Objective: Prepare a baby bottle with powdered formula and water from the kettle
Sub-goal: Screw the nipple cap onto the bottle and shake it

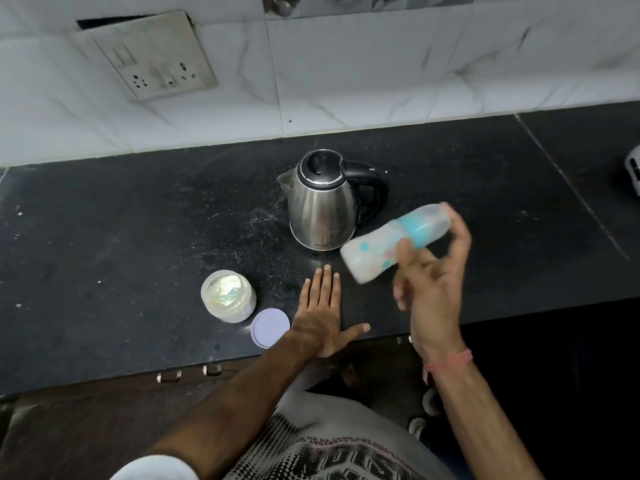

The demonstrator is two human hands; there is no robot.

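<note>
My right hand [433, 285] grips the baby bottle [381, 249], which is blurred, tilted almost flat above the counter, with its teal collar and clear cap pointing up right. The bottle looks milky white inside. My left hand [323, 317] lies flat on the black counter [138, 237], fingers spread, holding nothing. The steel kettle [322, 206] with a black lid and handle stands shut just beyond both hands. The open formula jar [228, 295], with pale powder and a scoop inside, stands left of my left hand. Its lilac lid [270, 327] lies beside it.
Powder dust is scattered over the counter left of the kettle. A socket plate [145, 60] sits on the white tiled wall behind. A white object [634, 173] shows at the right edge. Drawer handles [188, 373] lie below the counter's front edge.
</note>
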